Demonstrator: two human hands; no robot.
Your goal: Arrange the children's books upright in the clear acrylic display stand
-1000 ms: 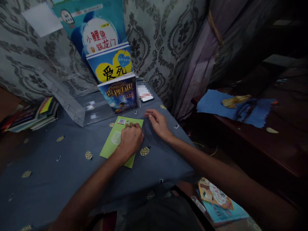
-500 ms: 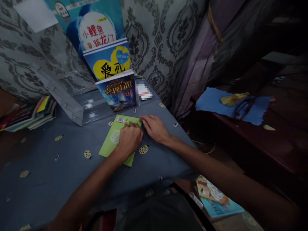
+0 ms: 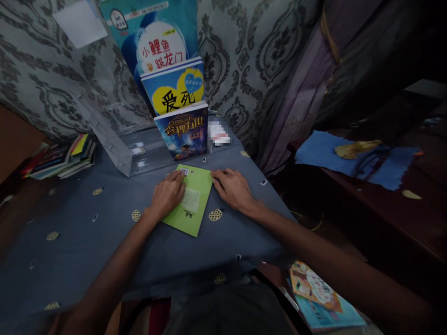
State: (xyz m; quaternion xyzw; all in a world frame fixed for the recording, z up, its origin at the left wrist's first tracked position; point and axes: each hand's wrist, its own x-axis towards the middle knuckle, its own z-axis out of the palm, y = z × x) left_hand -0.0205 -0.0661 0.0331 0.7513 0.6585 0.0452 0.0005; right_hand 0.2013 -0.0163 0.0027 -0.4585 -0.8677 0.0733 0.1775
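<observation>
Table (image 3: 77, 265) spread with a slate-blue tablecloth (image 3: 167, 260), yellow pineapples (image 3: 215, 214) printed across it, a thin green paperback (image 3: 194, 186) lying flat, back cover up, a clear acrylic book stand (image 3: 122, 160) behind, a small pile of books (image 3: 75, 156) at left, a pixelated object (image 3: 220, 134) beside the stand's right end.

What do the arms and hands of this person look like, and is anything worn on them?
Left hand and right hand are ungloved. Both forearms look slim; no sleeve, watch or bracelet shows.
</observation>
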